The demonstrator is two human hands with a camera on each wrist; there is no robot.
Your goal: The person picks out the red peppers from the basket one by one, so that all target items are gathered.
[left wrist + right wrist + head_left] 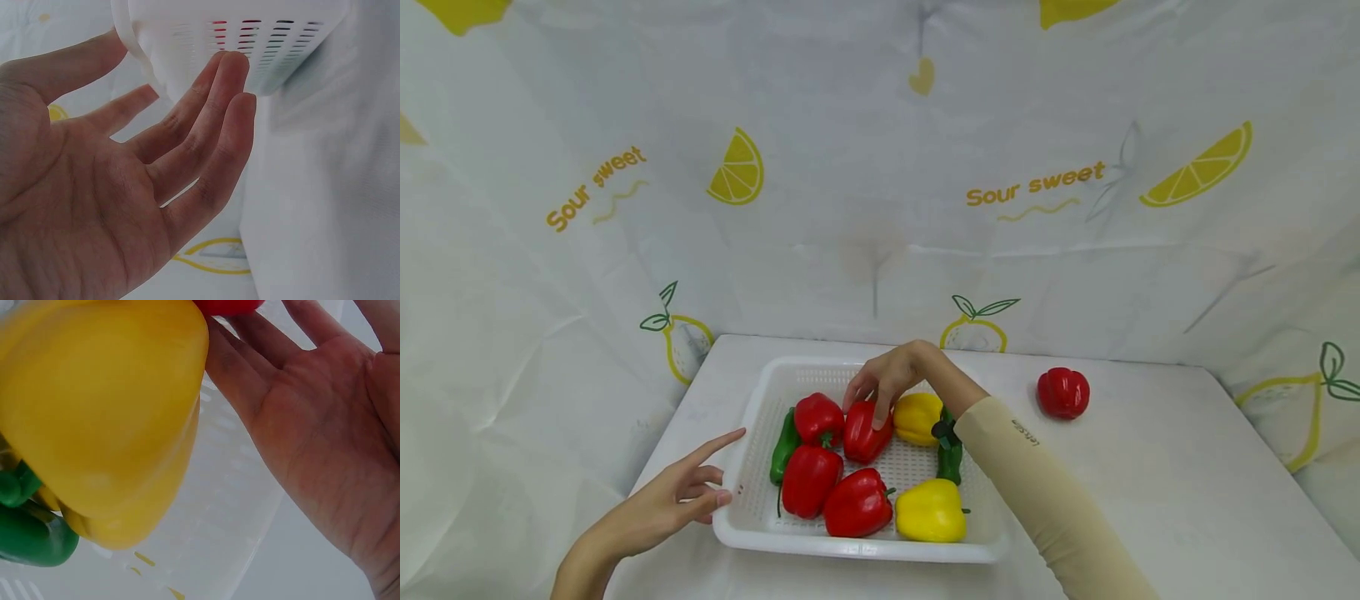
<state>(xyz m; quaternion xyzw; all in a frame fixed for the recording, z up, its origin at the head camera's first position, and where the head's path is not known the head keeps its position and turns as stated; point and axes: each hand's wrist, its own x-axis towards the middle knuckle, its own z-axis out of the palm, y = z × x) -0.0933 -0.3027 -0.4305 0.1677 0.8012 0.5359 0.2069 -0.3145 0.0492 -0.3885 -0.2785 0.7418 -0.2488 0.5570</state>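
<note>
In the head view, a white plastic basket (805, 546) holds red, yellow and green peppers. My right hand (895, 375) reaches in from above and grips a red bell pepper (867, 437) between thumb and fingers near the basket's middle. A yellow bell pepper (916, 417) lies just right of it, looming large in the right wrist view beside my palm (312, 425). At the left side of the basket, my left hand (658, 504) has its index finger extended and its thumb at the rim. The left wrist view shows its other fingers (212, 162) loosely bent beside the slotted wall.
Several more red bell peppers (811, 482), a second yellow one (931, 510) and long green peppers (785, 450) fill the basket. One red bell pepper (1063, 392) sits on the white table (1150, 467) to the right. A lemon-printed cloth (865, 167) hangs behind.
</note>
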